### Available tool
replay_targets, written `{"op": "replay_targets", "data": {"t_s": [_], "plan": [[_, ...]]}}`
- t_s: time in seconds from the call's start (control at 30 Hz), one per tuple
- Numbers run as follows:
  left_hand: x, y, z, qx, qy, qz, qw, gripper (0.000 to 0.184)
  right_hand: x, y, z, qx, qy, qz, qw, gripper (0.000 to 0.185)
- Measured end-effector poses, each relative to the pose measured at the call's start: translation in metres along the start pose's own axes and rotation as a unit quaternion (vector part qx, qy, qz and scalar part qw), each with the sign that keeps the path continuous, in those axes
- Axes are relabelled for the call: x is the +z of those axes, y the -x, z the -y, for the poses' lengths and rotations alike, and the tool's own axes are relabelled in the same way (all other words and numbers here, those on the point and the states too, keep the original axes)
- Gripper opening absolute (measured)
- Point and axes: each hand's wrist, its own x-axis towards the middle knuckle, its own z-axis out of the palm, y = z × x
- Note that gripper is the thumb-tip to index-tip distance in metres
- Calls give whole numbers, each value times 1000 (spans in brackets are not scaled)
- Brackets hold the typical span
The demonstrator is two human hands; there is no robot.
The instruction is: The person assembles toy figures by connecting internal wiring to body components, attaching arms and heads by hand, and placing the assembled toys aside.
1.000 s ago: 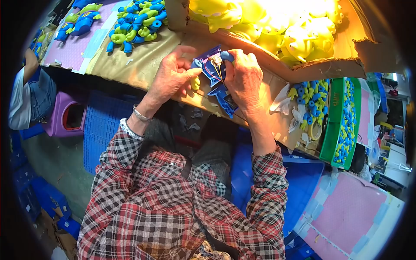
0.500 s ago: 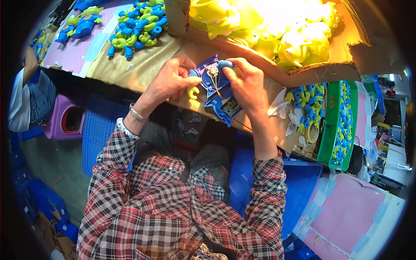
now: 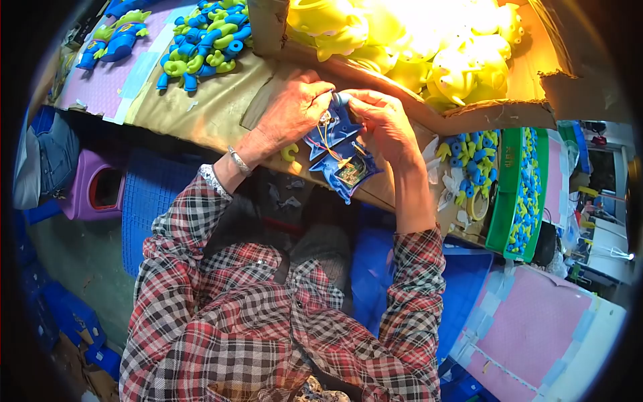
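A blue toy body shell is held up between my two hands, over the near edge of the bench. My left hand is closed, its fingertips pinching the shell's upper left. With thumb and fingers, my right hand grips the upper right, by a rounded blue part. Thin wires run from inside this shell to a second blue shell piece hanging below, which carries a small circuit board. A curved yellow-green toy arm shows under my left hand; whether it is held there I cannot tell.
Behind my hands stands a cardboard box of yellow toy heads. Blue and green limbs are piled at the back left, near toy figures. More limbs, a tape roll and a green bin are right.
My left hand has moved right and up onto the shell's upper edge, closer to my right hand. The shell has turned, and the hanging piece has swung slightly lower.
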Motion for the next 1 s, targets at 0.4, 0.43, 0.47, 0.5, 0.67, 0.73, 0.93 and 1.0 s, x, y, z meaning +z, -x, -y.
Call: {"op": "replay_targets", "data": {"t_s": [0.4, 0.43, 0.47, 0.5, 0.67, 0.73, 0.93, 1.0], "plan": [[-3, -1, -9, -35, 47, 33, 998, 27, -10, -3, 1, 6, 149, -18, 989, 26], [-3, -1, -12, -55, 72, 30, 995, 26, -11, -2, 1, 5, 146, -14, 989, 25], [-3, -2, -15, -75, 96, 27, 992, 27, -12, -2, 1, 3, 144, -9, 990, 24], [-3, -3, -16, -94, 125, 35, 987, 26, -12, -1, 4, 7, 158, -2, 987, 25], [-3, -3, -11, -74, 127, 39, 988, 26, -21, -15, 13, -43, 325, 13, 945, 35], [-2, -2, -8, -69, 135, 32, 988, 27, -14, -35, 2, -113, 510, -80, 849, 46], [0, -4, -9, -73, 121, 21, 990, 31, 6, -38, -8, -228, 695, -129, 670, 53], [-1, -6, -10, -53, 89, 27, 994, 31, -1, -45, -13, -259, 688, -118, 668, 50]]}}
